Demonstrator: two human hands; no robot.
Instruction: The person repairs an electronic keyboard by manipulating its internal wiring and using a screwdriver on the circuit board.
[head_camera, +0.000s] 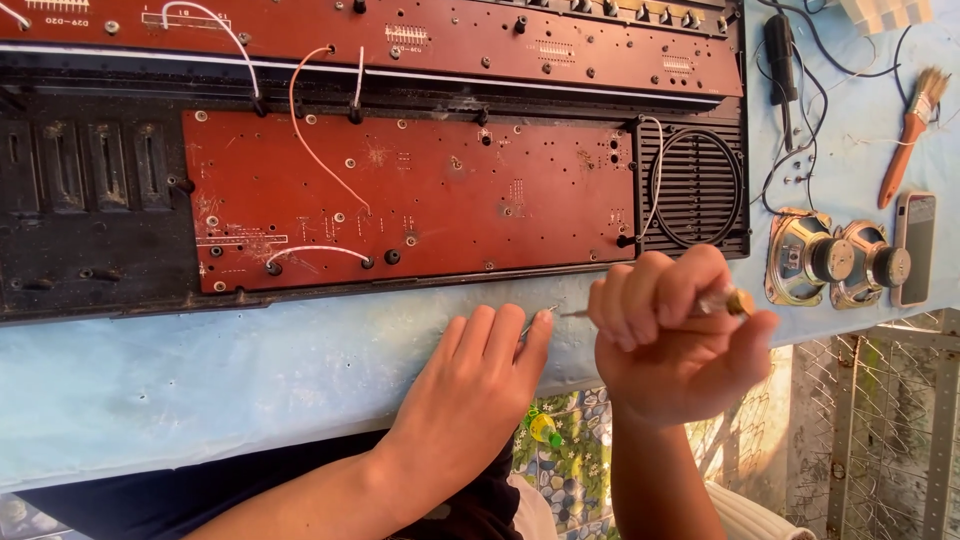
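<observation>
We had the right hand (672, 335) clenched around a small screwdriver (690, 304), its amber handle poking out past the knuckles and its thin shaft running leftward to a tip just at the fingertips of the left hand (478, 400). That left hand lay flat and open on the pale blue bench (200, 380), fingers together, the forefinger and middle finger touching or all but touching the tip; whether they pinched a screw there we could not tell, it being too small. Both hands sat at the near edge of the bench, just below the opened keyboard chassis (80, 200), whose reddish circuit board (410, 195) lay face up with thin white and orange wires (310, 140) looping across it. Off to the right stood two loose speakers (835, 262), a phone (915, 248), a paintbrush (908, 130) and a dark soldering iron (780, 55) with its cord. We judged the step to be seating or steadying the tip before working on the board's screws; the next move would call for a steady carry up to the board and a square, upright seat in a screw head, clear of the wires.
</observation>
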